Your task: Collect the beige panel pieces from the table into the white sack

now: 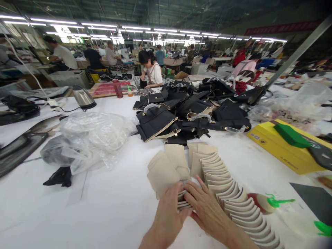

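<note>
Both of my hands meet over a small stack of beige cut pieces (183, 200) at the near edge of the white table (109, 207). My left hand (168, 212) cups the stack's left side, fingers curled against it. My right hand (204, 207) lies over its right side, fingers stretched and pressing on the pieces. A long fanned row of the same beige pieces (241, 207) runs from the stack toward the lower right. More beige pieces (171, 166) lie loose just beyond my hands.
A heap of black bags (192, 114) fills the table's middle. Crumpled clear plastic (90, 138) lies at the left, a yellow box (285, 148) with a green block at the right, a kettle (83, 98) further back. A seated person (151, 71) and other workers are behind.
</note>
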The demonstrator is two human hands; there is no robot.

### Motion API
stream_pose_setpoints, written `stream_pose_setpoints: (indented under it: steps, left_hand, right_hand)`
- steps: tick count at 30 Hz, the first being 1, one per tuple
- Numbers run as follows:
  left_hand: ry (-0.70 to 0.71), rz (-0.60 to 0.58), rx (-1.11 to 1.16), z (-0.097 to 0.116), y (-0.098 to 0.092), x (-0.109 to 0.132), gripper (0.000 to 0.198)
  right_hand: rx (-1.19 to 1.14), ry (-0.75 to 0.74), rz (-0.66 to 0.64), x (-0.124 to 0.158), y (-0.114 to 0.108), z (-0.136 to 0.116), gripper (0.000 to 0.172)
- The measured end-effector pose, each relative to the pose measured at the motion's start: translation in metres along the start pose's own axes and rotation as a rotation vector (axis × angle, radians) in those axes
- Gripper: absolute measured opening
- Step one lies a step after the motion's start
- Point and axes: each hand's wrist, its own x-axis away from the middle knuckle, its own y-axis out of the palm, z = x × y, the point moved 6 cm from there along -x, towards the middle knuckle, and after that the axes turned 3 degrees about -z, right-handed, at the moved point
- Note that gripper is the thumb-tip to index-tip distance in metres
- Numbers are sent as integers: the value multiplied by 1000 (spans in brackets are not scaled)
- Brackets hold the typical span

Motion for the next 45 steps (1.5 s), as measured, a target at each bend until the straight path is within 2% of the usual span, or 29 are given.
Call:
stream_pose_setpoints:
  steps: [2,3,5,7,9,12,14,18,22,24,26,28,29,32,33,34,36,39,42,45]
  left_hand:
    - [-110,89,-18,-21,-25,-17,43]
    - [-163,174,-114,-33,-39,-27,43]
    - [-256,217,-296,-55,-57,-47,55]
    - [-308,195,-359,-71,-62,-64,61]
    - [-330,173,-376,-77,-59,-71,58]
    - [-294,139,-383,-66,-47,-67,42]
    - [-221,85,-351,-50,-37,-58,28]
    - [-72,-49,-272,-17,-24,-39,20]
    - [16,-230,-166,8,-23,-28,18]
    - [41,-304,-103,15,-26,-25,19]
    - [0,-385,-22,12,-30,-28,17]
    - [-103,-375,16,-6,-39,-40,18]
    - [-164,-308,4,-19,-47,-50,22]
    - [-321,7,-113,-61,-72,-86,46]
    - [-369,55,-135,-74,-75,-96,54]
    - [-404,68,-143,-85,-76,-105,58]
    - [-425,13,-111,-99,-76,-118,50]
    - [-351,-141,18,-93,-82,-124,34]
    - [-233,-284,122,-67,-91,-134,43]
    - [-156,-342,80,-42,-82,-167,38]
  right_hand:
    - [-42,17,-10,-2,0,2,26]
    - [-61,20,-8,-3,1,3,28]
    - [-93,20,16,-3,2,4,42]
    - [-107,19,34,-2,3,5,63]
    - [-99,14,2,-2,4,4,69]
    - [-88,15,-67,-3,3,2,44]
    - [-56,27,-50,-3,1,2,36]
    - [49,11,-35,-2,-3,-1,37]
    - [126,-70,-25,-4,-9,-6,44]
    - [128,-92,-11,-5,-11,-8,50]
    - [101,-71,-19,-5,-12,-6,50]
    - [63,-46,-51,-5,-9,-3,45]
    - [50,-39,-67,-4,-7,-3,43]
    - [42,-41,-90,-2,-2,-2,43]
    - [49,-41,-93,-1,-1,-2,44]
    - [59,-42,-96,-1,0,-2,45]
    - [74,-45,-102,0,2,-1,46]
    - [92,-46,-100,3,5,1,48]
    - [116,-38,-72,5,6,3,48]
    - [126,-22,-58,7,9,5,51]
